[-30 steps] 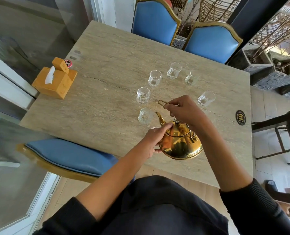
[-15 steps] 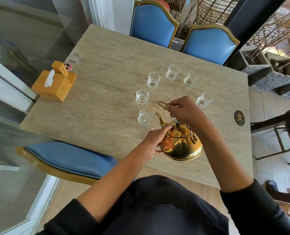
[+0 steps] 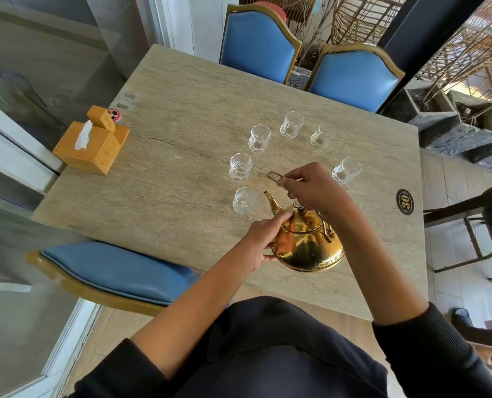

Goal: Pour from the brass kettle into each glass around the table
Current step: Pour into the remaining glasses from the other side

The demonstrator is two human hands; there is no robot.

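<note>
Stone table [image 3: 181, 196], near edge: polished brass kettle [image 3: 308, 245], spout toward 11 o'clock. Right hand [image 3: 316, 191] curls round its raised handle; left hand [image 3: 263, 239], fingers straight, presses the lid. Six clear glasses beyond; nearest glass [image 3: 244, 201] beside the spout. Blue chairs [image 3: 354, 79] at 12.

Both forearms bare, dark sleeves pushed up near the elbows, reaching forward from the lower edge of the view. Left hand [image 3: 263, 235] low and centre, index finger extended forward and pressing flat, thumb tucked underneath, remaining fingers curled. Right hand [image 3: 313, 189] raised above and beyond the left, wrist bent downward, knuckles uppermost, fingers [image 3: 292, 186] curled in a closed grip around a thin handle. Hands close together, not touching.
</note>
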